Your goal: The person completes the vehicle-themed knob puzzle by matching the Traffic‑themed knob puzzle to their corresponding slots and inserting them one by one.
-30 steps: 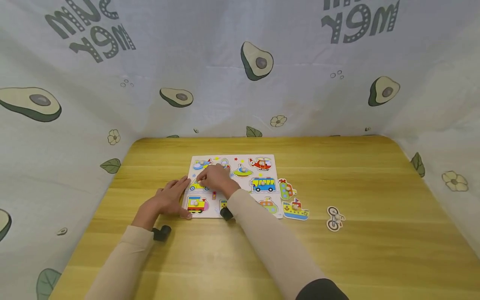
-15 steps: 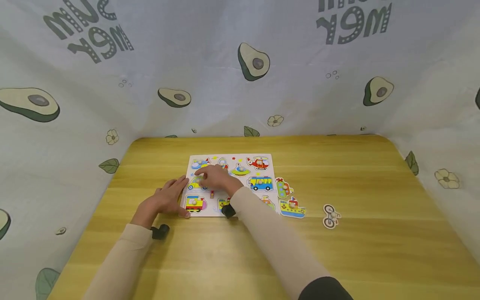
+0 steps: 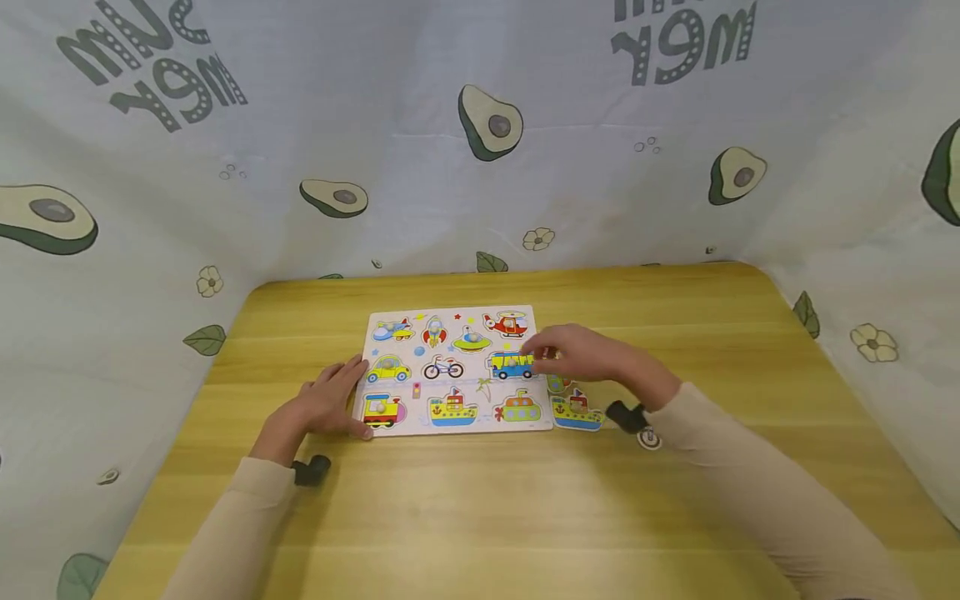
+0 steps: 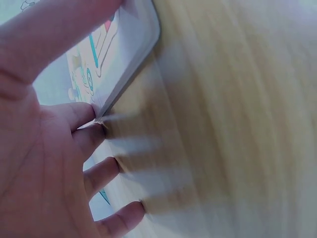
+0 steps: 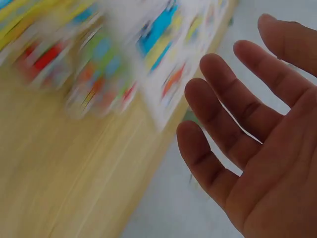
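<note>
A white puzzle board [image 3: 487,408] with vehicle pictures lies on the table. My left hand [image 3: 326,404] rests at its left edge, thumb near the lower left corner; in the left wrist view the fingertips [image 4: 130,213] touch the tabletop beside it. My right hand [image 3: 581,354] hovers over the right edge with its fingers apart and nothing in them, overlapping the blue bus piece [image 3: 512,364]. The yellow car piece [image 3: 388,367] sits at the board's left. Beside the right edge lie a loose boat piece [image 3: 577,412] and a submarine piece [image 5: 101,64], partly hidden in the head view.
A loose bicycle piece [image 3: 649,438] lies farther right, mostly covered by the right sleeve [image 3: 750,475] and black wrist camera [image 3: 627,416]. The wooden table [image 3: 450,517] ends at a pale avocado-print cloth [image 3: 420,108] behind and at both sides.
My right hand has let go of the car piece's knob and moved right, off the board's middle to its right edge, uncovering the bicycle picture. The left hand stays at the board's left edge.
</note>
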### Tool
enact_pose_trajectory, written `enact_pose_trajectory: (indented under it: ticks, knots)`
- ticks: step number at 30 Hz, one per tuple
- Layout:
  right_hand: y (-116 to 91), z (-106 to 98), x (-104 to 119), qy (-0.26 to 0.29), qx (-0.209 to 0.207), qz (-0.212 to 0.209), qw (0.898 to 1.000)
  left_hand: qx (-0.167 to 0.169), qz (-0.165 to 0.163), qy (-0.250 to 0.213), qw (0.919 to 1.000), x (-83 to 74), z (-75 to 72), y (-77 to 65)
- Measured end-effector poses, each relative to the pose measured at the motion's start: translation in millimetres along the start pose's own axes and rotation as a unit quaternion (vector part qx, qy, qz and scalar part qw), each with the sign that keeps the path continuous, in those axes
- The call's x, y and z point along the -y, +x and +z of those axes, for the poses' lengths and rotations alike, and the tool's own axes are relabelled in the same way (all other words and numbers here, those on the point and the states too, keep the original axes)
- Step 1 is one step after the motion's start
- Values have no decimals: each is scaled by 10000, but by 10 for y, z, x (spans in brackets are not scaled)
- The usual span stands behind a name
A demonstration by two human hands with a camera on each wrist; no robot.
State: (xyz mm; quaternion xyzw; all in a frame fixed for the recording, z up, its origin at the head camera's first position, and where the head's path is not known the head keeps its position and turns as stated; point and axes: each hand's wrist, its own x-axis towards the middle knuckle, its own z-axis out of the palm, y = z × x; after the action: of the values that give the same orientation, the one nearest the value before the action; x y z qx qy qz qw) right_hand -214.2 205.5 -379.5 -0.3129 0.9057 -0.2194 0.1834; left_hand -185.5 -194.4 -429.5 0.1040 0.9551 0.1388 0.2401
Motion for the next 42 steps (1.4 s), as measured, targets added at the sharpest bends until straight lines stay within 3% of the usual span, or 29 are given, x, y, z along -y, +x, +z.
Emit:
enact_pose_trajectory:
  ticks: [6, 12, 17, 22, 32, 42]
  knots:
    - [-697, -117, -439, -125, -315, 545, 9979, 45, -34, 20, 10000, 16, 10, -32]
    - [-1008, -110, -574, -211, -501, 567, 9969, -5, 8, 48, 10000, 1, 15, -14]
    - [-950, 69, -502, -630, -1048, 294, 9921, -5, -50, 72, 10000, 12, 19, -35]
    - [-756, 312, -419, -673, -885, 24, 9938, -43, -89, 55, 9999, -2, 30, -26]
    - [-580, 545, -395, -825, -735, 587, 9921, -17, -163, -3, 9999, -26, 32, -2]
    - [-649, 575, -464, -932, -993, 506, 9894, -17, -76, -113, 9999, -16, 19, -17]
